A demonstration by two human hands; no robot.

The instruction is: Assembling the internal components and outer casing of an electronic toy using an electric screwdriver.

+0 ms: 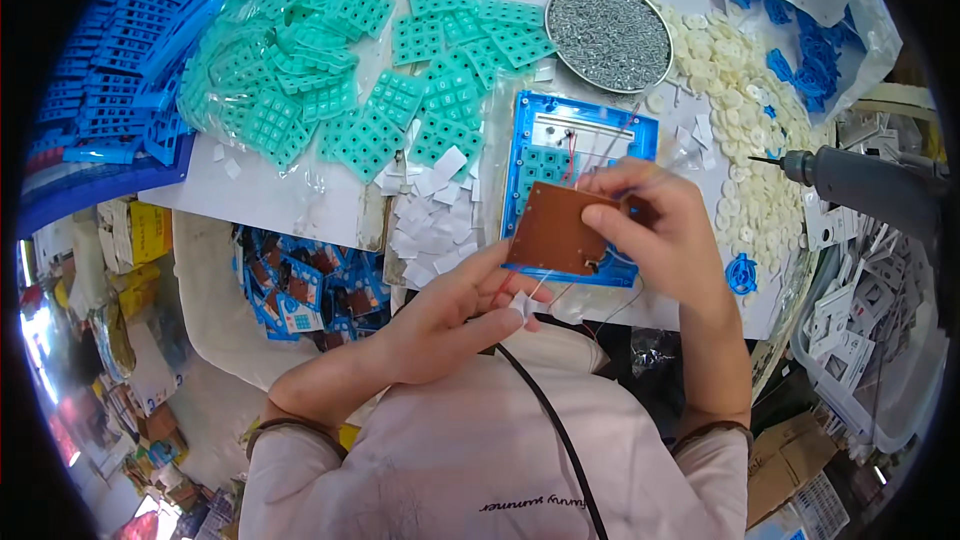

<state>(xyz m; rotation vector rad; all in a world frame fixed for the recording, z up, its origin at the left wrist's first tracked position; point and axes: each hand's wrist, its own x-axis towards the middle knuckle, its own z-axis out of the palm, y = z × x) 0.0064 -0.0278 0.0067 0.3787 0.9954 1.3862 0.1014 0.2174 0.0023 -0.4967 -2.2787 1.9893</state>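
Observation:
My right hand (662, 235) pinches the right edge of a brown circuit board (556, 230) and holds it tilted over a blue plastic casing (640, 135) lying on the table. Thin red and white wires run from the board into the casing. My left hand (452, 315) touches the board's lower left corner and has a small white paper tab (519, 306) at its fingertips. Teal rubber keypads show inside the casing, partly hidden by the board.
Teal rubber keypads (400, 90) lie heaped at the back left beside a bag of them. A round tin of screws (608, 35) stands behind the casing. White discs (745, 120) spread to the right. An electric screwdriver (860, 185) hangs at right. White paper squares (430, 205) lie left of the casing.

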